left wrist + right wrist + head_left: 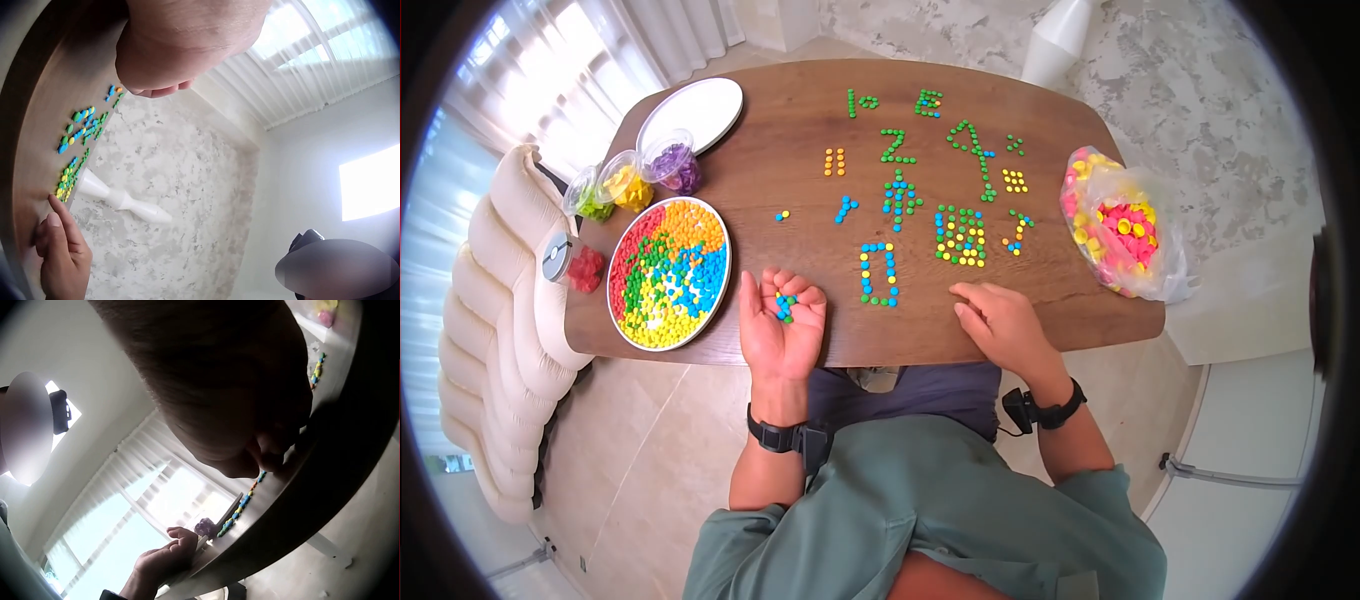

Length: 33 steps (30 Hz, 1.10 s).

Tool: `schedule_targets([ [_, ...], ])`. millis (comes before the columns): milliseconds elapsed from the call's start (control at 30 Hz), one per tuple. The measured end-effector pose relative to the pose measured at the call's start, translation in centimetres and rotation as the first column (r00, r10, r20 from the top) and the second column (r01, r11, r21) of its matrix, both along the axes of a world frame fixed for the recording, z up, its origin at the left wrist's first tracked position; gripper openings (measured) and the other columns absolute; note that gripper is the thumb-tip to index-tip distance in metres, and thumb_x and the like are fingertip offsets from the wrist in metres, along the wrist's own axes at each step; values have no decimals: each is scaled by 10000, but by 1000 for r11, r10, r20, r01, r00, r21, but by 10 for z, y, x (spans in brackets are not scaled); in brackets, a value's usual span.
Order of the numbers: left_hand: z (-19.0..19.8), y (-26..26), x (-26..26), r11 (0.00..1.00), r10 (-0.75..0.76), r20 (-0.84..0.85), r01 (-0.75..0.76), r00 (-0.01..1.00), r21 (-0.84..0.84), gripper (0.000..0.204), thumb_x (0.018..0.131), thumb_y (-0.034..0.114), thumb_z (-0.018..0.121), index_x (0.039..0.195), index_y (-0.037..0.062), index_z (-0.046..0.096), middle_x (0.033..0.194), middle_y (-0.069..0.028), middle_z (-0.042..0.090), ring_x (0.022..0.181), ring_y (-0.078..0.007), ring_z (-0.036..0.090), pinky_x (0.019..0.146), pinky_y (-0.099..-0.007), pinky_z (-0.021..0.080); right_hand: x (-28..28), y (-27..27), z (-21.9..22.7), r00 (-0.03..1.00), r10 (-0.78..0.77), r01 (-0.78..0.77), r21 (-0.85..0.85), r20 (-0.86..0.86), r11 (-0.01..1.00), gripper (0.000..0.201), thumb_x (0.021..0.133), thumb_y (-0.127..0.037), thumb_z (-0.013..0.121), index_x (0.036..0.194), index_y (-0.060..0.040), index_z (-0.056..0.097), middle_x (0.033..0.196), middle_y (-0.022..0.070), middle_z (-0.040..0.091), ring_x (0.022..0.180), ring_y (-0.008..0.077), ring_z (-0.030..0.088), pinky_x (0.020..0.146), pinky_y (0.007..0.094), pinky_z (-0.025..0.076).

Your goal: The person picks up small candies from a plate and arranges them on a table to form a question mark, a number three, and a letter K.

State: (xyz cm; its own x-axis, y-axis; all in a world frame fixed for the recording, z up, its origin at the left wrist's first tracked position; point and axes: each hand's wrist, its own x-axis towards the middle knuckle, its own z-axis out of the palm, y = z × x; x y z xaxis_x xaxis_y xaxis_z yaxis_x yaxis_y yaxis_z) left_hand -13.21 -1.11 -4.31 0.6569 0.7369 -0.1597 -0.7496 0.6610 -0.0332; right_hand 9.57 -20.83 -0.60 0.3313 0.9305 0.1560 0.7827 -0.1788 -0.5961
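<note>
My left hand (780,340) lies palm up at the table's near edge, fingers loosely bent, with several blue and green candies (785,306) resting on it. My right hand (1003,325) rests palm down on the table, right of a blue and green rectangle of candies (892,274) and below a yellow, green and blue grid (968,262); nothing shows in its fingers. In the left wrist view the right hand (65,259) has its index finger extended. The right wrist view shows that hand (231,412) dark and close, its grip side hidden.
A round plate of sorted candies (611,283) stands at left, near lidded cups, one with purple pieces (675,170), and an empty white plate (700,110). More candy figures (897,147) spread over the table (780,110). A plastic bag of pink and yellow pieces (1128,235) lies at right.
</note>
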Motion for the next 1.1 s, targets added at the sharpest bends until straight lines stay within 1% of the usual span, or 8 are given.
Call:
schedule_targets([
  [633, 31, 2, -21, 981, -133, -113, 147, 985, 125, 302, 1143, 321, 440, 1004, 81, 559, 640, 49, 342, 517, -66, 301, 457, -230, 267, -16, 39, 22, 951, 94, -64, 112, -294, 992, 217, 942, -144, 699, 1107, -5, 713, 816, 116, 678, 672, 218, 657, 627, 338, 510],
  [733, 58, 17, -43, 656, 238, -598, 327, 765, 680, 300, 1129, 333, 483, 1004, 86, 600, 626, 93, 306, 516, -35, 263, 488, -209, 215, -14, 46, 25, 978, 67, -60, 43, -196, 997, 229, 935, -132, 700, 1122, -1, 703, 825, 116, 671, 676, 232, 648, 648, 358, 519],
  [800, 76, 33, -57, 315, 738, -594, 616, 319, 722, 283, 1120, 254, 506, 1053, 41, 679, 676, 72, 438, 570, -39, 368, 525, -238, 297, -10, 48, 25, 987, 64, -58, 51, -148, 997, 265, 937, -108, 664, 1179, -1, 681, 887, 124, 659, 776, 276, 660, 720, 393, 534],
  [833, 87, 34, -55, 341, 757, -621, 689, 202, 640, 237, 1095, 191, 531, 1105, 24, 698, 705, -8, 587, 600, -117, 538, 581, -291, 406, -9, 48, 22, 987, 58, -52, 48, -150, 998, 265, 937, -108, 664, 1179, -1, 681, 887, 124, 659, 776, 276, 660, 720, 393, 534],
  [867, 82, 36, -50, 340, 756, -622, 690, 204, 639, 237, 1095, 191, 531, 1105, 24, 698, 705, -8, 587, 600, -117, 538, 581, -291, 406, -10, 52, 16, 996, 67, -63, 64, -66, 996, 307, 929, -87, 639, 1221, 6, 662, 942, 135, 647, 854, 298, 655, 765, 412, 533],
  [933, 73, 34, -34, -51, 906, -278, 736, 318, 675, 202, 1071, 166, 549, 1126, 39, 697, 780, -134, 683, 689, -285, 667, 652, -374, 490, -12, 58, 8, 997, 74, -75, 84, 14, 994, 352, 922, -66, 615, 1264, 13, 642, 996, 146, 635, 931, 319, 650, 810, 430, 531],
  [1000, 80, 18, -20, -19, 826, -499, 897, 263, 441, 223, 1050, 137, 551, 1210, 62, 686, 915, -205, 710, 734, -367, 670, 706, -407, 527, -14, 61, 3, 995, 79, -79, -3, 57, 997, 429, 894, -37, 588, 1317, 26, 613, 1066, 169, 608, 1046, 349, 624, 866, 453, 528],
  [1100, 55, 19, 8, -136, 820, -450, 885, 353, 446, 255, 1046, 150, 554, 1270, 89, 659, 907, -235, 709, 798, -432, 682, 715, -500, 522, -13, 64, -4, 994, 86, -86, -5, 68, 996, 513, 887, 7, 551, 1400, -3, 542, 1101, 168, 620, 1037, 365, 631, 876, 458, 520],
])
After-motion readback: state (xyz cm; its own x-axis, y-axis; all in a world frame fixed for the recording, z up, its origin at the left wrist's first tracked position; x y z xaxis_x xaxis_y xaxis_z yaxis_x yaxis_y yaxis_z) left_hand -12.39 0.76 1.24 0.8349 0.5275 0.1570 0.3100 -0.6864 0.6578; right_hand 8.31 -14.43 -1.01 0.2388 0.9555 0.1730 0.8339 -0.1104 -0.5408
